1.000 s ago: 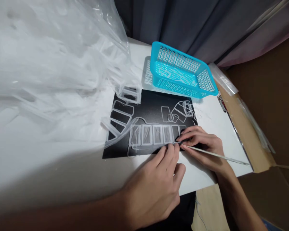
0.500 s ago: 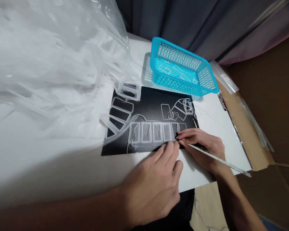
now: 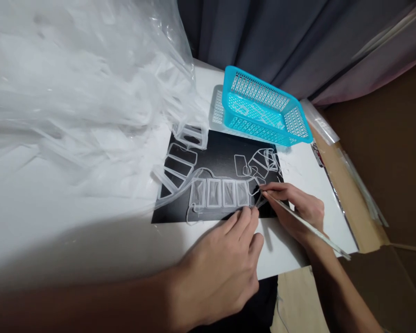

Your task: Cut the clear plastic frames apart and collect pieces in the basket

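Farther from the left hand [image 3: 222, 259] now, the right hand [image 3: 303, 208] pinched a thin stick [image 3: 308, 225]; left of that pinch, uneven pulling risked tearing the framed strip [image 3: 242, 193] under left fingertips, their grip unclear.

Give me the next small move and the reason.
Probably steady the row of frames with the left hand and ease its right end straight using the thin tool in the right hand: that end looks skewed, while the frames beside it lie in line.
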`<state>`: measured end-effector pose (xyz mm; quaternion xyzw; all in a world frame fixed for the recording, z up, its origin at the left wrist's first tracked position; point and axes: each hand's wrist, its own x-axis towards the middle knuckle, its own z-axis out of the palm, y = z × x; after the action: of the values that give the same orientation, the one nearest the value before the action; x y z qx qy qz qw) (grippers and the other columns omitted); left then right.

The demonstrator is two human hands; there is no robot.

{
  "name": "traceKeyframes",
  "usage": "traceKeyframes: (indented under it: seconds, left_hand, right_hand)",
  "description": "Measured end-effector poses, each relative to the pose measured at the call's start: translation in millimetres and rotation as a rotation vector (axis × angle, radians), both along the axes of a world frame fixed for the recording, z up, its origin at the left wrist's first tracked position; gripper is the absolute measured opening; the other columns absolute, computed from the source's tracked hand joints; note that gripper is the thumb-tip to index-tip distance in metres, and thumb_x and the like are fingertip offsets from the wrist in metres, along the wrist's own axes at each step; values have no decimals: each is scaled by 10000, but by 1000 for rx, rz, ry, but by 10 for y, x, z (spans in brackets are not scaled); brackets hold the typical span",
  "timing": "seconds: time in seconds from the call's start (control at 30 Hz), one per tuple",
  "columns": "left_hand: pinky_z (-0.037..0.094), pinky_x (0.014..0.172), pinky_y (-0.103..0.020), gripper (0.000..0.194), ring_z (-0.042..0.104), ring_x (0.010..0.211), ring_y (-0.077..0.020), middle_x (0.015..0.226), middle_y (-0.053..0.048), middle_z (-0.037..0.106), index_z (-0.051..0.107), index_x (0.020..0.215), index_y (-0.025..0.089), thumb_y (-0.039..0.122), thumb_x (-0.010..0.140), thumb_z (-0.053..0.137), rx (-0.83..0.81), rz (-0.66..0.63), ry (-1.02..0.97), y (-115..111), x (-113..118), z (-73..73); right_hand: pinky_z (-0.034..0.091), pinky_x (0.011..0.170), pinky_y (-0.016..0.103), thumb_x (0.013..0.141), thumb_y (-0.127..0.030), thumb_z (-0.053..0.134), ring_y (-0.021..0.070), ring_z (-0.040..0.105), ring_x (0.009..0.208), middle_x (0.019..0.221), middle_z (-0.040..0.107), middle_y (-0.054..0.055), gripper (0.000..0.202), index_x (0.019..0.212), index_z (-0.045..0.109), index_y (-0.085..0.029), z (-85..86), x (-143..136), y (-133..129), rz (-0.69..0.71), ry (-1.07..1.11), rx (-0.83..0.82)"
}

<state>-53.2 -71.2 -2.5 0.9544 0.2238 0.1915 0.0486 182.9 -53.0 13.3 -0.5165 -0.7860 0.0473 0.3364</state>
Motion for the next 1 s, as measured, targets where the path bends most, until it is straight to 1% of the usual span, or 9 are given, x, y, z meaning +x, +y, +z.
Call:
traceKeyframes:
  seconds: [0.13, 0.23, 0.33, 0.43, 0.57, 0.7, 0.8, 0.9, 1.0]
  left_hand:
    - [387, 1200, -480, 398, 579, 1481, -435, 1551, -336, 603, 658, 1189, 63, 420, 1032, 577, 6, 4, -4, -3, -7, 11]
    - [376, 1203, -475, 390, 599, 1459, -423, 1544, -323, 618, 666, 1169, 78, 433, 1026, 592, 29, 17, -25, 0, -12, 9]
    - [378, 1190, -472, 384, 611, 1441, -417, 1522, -315, 637, 673, 1149, 84, 438, 1019, 605, 41, 28, -39, 7, -5, -4]
    - [386, 1175, -475, 391, 616, 1428, -419, 1498, -319, 649, 676, 1144, 75, 438, 1026, 593, 44, 22, -30, 11, 4, -18]
    - [383, 1184, -480, 402, 633, 1408, -414, 1501, -311, 651, 666, 1174, 74, 440, 1033, 578, 65, 23, -32, 10, 1, -28]
    - [400, 1164, -499, 436, 636, 1402, -430, 1533, -312, 628, 652, 1198, 84, 482, 1027, 601, 74, 20, -34, 7, -17, -26]
    - [400, 1153, -525, 485, 608, 1428, -463, 1578, -317, 588, 644, 1216, 91, 530, 1010, 641, 82, 0, -23, 0, -28, -23]
    - [384, 1157, -540, 548, 604, 1415, -471, 1562, -316, 597, 637, 1247, 86, 571, 994, 662, 86, -20, -2, -6, -35, -20]
    - [364, 1161, -544, 578, 607, 1399, -467, 1539, -304, 618, 633, 1273, 80, 583, 990, 666, 104, -26, -6, -11, -44, -14]
  right_hand:
    - [679, 747, 317, 1010, -164, 774, 207, 850, 871, 1051, 878, 25, 160, 897, 710, -257, 32, 76, 167, -125, 35, 94]
    - [666, 749, 345, 997, -171, 785, 227, 846, 874, 1032, 873, 31, 166, 883, 708, -263, 113, 157, 379, -213, -12, 279]
    - [666, 809, 379, 993, -188, 781, 247, 846, 917, 1033, 870, 41, 173, 854, 710, -262, 287, 247, 634, -297, -74, 443]
    - [654, 780, 361, 975, -224, 788, 237, 841, 881, 986, 869, 40, 180, 808, 724, -249, 527, 321, 910, -385, -72, 520]
    - [647, 754, 336, 921, -203, 798, 209, 825, 807, 924, 865, 28, 79, 848, 792, -232, 750, 416, 1302, -381, -25, 386]
    - [659, 779, 412, 857, -169, 824, 262, 840, 841, 911, 871, 67, 66, 797, 806, -190, 738, 506, 1579, -300, 22, 147]
    - [677, 773, 419, 842, -192, 865, 263, 843, 843, 892, 865, 77, 100, 771, 796, -180, 672, 446, 1517, -246, 75, 63]
    - [692, 806, 407, 899, -273, 873, 254, 847, 873, 882, 860, 57, 136, 800, 802, -212, 630, 246, 1209, -191, 149, 143]
    - [698, 775, 389, 916, -299, 896, 244, 841, 853, 873, 859, 54, 155, 826, 795, -221, 579, 39, 843, -135, 211, 121]
